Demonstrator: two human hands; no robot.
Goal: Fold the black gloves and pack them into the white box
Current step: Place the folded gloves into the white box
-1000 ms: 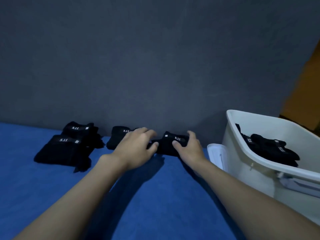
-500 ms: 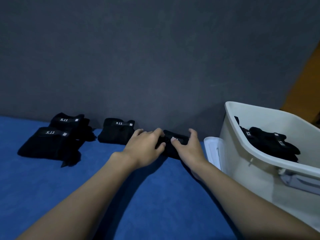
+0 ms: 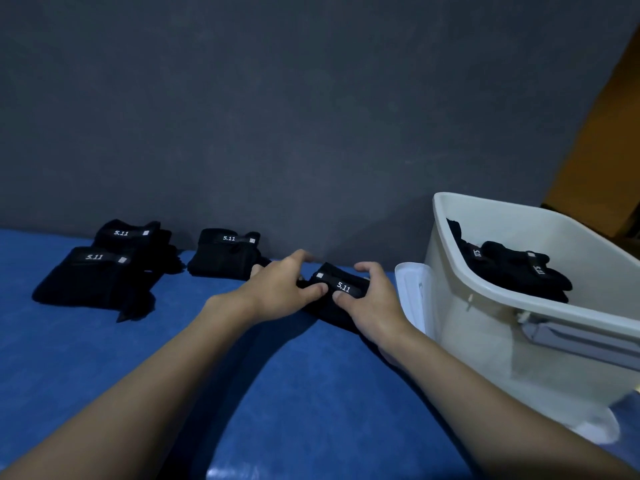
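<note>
blue mat (image 3: 311, 393) underneath — flat grey wall (image 3: 277, 116) behind.

held glove (image 3: 341, 289): black, folded, "5.11" label up, just left of box. three more folded gloves (image 3: 97, 271) lie further left on the blue surface. white box (image 3: 485, 306) tilted, open, folded gloves inside (image 3: 519, 268).
</note>
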